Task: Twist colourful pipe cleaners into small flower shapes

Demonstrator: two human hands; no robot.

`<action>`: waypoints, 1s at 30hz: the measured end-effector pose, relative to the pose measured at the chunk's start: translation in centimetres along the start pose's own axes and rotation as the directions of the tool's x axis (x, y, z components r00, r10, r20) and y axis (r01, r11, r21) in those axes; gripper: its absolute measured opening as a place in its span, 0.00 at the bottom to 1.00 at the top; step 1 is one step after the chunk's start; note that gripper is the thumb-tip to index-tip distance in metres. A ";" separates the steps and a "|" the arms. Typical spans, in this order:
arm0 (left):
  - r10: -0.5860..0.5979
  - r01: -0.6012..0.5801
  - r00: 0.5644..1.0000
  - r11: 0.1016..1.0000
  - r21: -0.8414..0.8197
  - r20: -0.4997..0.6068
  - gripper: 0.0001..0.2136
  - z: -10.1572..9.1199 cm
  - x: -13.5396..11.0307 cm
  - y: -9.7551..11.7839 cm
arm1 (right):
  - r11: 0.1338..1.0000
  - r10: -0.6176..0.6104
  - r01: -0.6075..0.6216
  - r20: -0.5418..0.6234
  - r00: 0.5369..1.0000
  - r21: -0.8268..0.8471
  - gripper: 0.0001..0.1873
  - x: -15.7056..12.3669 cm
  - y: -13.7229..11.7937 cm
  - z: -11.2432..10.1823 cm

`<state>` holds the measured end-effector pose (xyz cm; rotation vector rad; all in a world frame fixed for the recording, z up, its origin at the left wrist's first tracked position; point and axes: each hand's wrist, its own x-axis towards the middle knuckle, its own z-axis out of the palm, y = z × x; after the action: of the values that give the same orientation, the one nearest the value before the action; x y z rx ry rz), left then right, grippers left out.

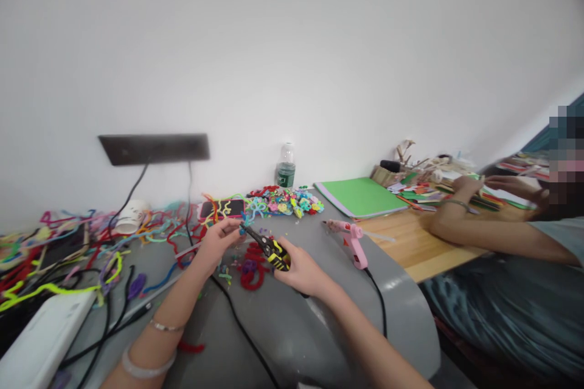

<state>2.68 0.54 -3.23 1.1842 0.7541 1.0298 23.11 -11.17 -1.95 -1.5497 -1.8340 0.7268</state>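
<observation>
Pliers (263, 245): dark-nosed, yellow-and-black handles, held above the grey desk (337, 267)
Blue piece (244, 219): small, at the pliers' tip
Left hand (219, 242): fingers pinching the blue piece
Right hand (302, 268): fingers wrapped round the handles
Bottle (286, 171): clear, green-labelled, upright
Cup (131, 217): white, contents hidden

One pair of pliers (269, 248), one glue gun (353, 240), one bottle (286, 174).
</observation>
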 end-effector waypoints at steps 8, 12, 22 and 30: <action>0.051 -0.050 0.999 0.996 0.069 -0.011 0.20 0.4 -0.3 0.8 | 1.000 -0.021 0.019 -0.072 0.997 -0.022 0.13 0.1 0.5 0.6; 0.082 -0.080 0.997 0.992 0.098 -0.016 0.18 0.5 -0.4 0.8 | 1.000 -0.022 0.021 -0.089 0.996 -0.021 0.12 0.1 0.7 0.9; 0.080 -0.076 0.996 0.994 0.081 -0.046 0.20 0.0 -0.1 0.3 | 0.995 0.083 -0.091 -0.157 0.984 -0.045 0.15 0.0 0.1 1.2; 0.028 -0.030 0.996 0.999 -0.031 -0.079 0.21 -0.1 0.1 0.7 | 0.992 0.120 -0.109 -0.190 0.974 0.070 0.10 0.6 0.7 0.8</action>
<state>2.49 0.64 -2.61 1.1358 0.7810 1.1140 22.86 -10.46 -2.91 -1.6372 -1.5786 0.6517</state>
